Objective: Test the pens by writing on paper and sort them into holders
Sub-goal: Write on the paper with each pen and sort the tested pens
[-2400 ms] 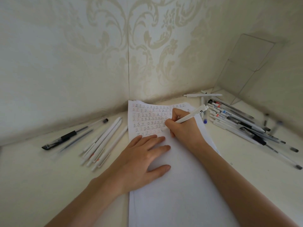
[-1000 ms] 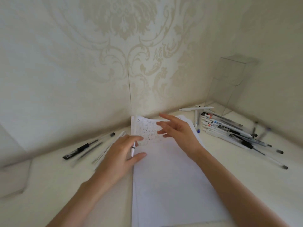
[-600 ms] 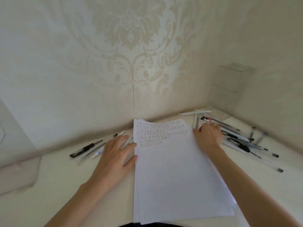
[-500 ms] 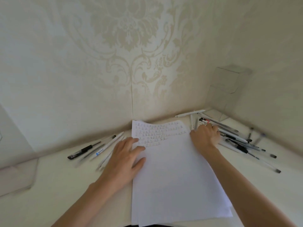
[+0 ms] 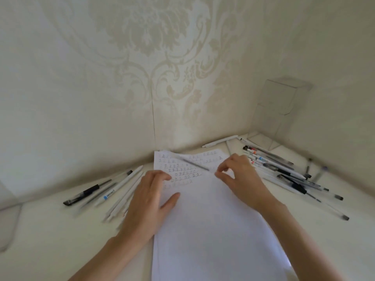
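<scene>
The table (image 5: 50, 240) carries the paper (image 5: 213, 230). The left hand (image 5: 150, 197) lies flat on its left edge, fingers straight. The right hand (image 5: 241, 179) curls beside a thin, blurred pen (image 5: 192, 163) lying across the written rows; whether it pinches the pen I cannot tell.

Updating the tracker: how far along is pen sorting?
Done: test marks fill the top of the paper; several pens lie left of it. In hand: a blurred thin pen by the right hand, grip unclear; left hand presses the paper. Left: the right pile; no pen shows in the clear holder.
</scene>
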The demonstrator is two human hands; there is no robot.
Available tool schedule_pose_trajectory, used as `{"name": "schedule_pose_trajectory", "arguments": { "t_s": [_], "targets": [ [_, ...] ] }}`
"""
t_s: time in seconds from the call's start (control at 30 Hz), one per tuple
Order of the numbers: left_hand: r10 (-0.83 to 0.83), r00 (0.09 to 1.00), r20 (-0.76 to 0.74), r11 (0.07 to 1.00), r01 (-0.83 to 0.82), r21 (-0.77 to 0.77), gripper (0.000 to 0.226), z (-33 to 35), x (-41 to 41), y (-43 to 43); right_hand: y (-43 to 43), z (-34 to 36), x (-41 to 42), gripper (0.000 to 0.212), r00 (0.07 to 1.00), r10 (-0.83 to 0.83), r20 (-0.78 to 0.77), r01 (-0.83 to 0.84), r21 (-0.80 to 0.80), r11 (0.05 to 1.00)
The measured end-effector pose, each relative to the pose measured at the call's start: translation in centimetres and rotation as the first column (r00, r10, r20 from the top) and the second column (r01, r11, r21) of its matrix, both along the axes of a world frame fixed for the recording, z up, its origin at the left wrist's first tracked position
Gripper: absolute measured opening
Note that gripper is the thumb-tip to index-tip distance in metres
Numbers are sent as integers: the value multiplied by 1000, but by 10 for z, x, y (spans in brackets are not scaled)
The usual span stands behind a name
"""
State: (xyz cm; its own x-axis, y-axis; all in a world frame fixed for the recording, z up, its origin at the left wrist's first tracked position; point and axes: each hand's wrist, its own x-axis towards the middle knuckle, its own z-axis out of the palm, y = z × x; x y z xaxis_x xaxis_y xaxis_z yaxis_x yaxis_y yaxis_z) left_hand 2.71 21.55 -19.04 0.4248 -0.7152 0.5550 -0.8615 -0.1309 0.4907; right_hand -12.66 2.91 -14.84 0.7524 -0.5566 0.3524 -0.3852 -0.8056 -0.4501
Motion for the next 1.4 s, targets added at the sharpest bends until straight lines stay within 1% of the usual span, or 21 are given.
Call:
{"name": "schedule_pose_trajectory", "arguments": {
  "t_s": [0.07, 0.13, 0.2, 0.3, 0.4, 0.43, 0.47, 0.53, 0.57, 0.63, 0.67, 0.7, 0.8, 0.83, 0.9, 1.07, 1.2, 1.27, 1.3, 1.33, 1.4],
  "targets": [
    [65, 998, 9, 998, -64, -18, 42, 2, 1, 2, 5, -16, 3, 7, 981, 149, -126, -144, 48, 988],
    [76, 996, 43, 997, -77, 22, 50, -1, 2, 1, 8, -27, 6, 8, 982, 165, -92, -157, 89, 984],
    [67, 995, 70, 994, -73, 82, 54, -6, 2, 0, 9, -30, 7, 16, 987, 149, -62, -143, 99, 985],
    [63, 990, 127, 989, -79, 123, 43, -9, 4, -3, 10, -28, 8, 12, 982, 183, -45, -177, 108, 978],
    [32, 987, 160, 983, -60, 175, 39, -7, 6, -4, 17, -21, 7, 11, 982, 184, 36, -187, 270, 945],
    [22, 988, 153, 982, -50, 184, 38, -4, 5, -3, 19, -18, 8, 13, 981, 167, 102, -193, 370, 909],
    [12, 991, 134, 982, -38, 185, 38, -1, 3, -3, 21, -14, 9, 14, 969, 147, 197, -227, 489, 842],
    [-19, 999, 38, 985, 12, 173, 38, 3, -2, -1, 26, -7, 10, 10, 923, 75, 378, -326, 662, 675],
    [-50, 999, -10, 986, 51, 161, 36, 4, -5, 0, 27, -5, 10, 6, 899, 25, 437, -360, 705, 611],
    [-131, 991, -38, 980, 135, 147, 28, 6, -10, 0, 29, -4, 9, 5, 863, -35, 504, -423, 758, 496],
    [-165, 986, -28, 974, 168, 155, 26, 7, -12, 1, 31, -4, 9, 7, 858, -20, 514, -450, 769, 453],
    [-192, 981, -3, 968, 190, 163, 24, 7, -14, 1, 34, -5, 10, 8, 863, 37, 504, -466, 767, 441],
    [-246, 967, 63, 953, 229, 199, 27, 6, -17, 4, 46, -7, 13, 6, 898, 237, 370, -439, 735, 518],
    [-247, 968, 50, 950, 232, 209, 31, 7, -18, 5, 49, -7, 14, 8, 899, 262, 352, -439, 725, 530],
    [-228, 973, 37, 953, 216, 211, 38, 7, -19, 5, 52, -6, 14, 11, 885, 280, 371, -465, 724, 509],
    [-184, 979, 88, 967, 165, 192, 30, 13, -18, 4, 49, -7, 15, 13, 869, 215, 446, -495, 791, 359],
    [-140, 990, 27, 976, 133, 173, 46, 14, -14, 4, 45, -8, 16, 10, 858, 229, 459, -513, 780, 358],
    [-82, 996, 48, 984, 73, 161, 51, 15, -11, 3, 35, -1, 11, 17, 843, 140, 520, -537, 790, 298],
    [-45, 995, 89, 988, 31, 154, 53, 16, -9, 3, 29, 4, 7, 20, 843, 81, 531, -529, 795, 296],
    [-15, 991, 134, 989, -5, 150, 53, 16, -7, 3, 23, 9, 4, 19, 857, 26, 515, -490, 798, 351],
    [-2, 982, 190, 987, -28, 156, 49, 16, -6, 3, 16, 12, 6, 10, 919, -56, 391, -280, 746, 604]
  ]
}}
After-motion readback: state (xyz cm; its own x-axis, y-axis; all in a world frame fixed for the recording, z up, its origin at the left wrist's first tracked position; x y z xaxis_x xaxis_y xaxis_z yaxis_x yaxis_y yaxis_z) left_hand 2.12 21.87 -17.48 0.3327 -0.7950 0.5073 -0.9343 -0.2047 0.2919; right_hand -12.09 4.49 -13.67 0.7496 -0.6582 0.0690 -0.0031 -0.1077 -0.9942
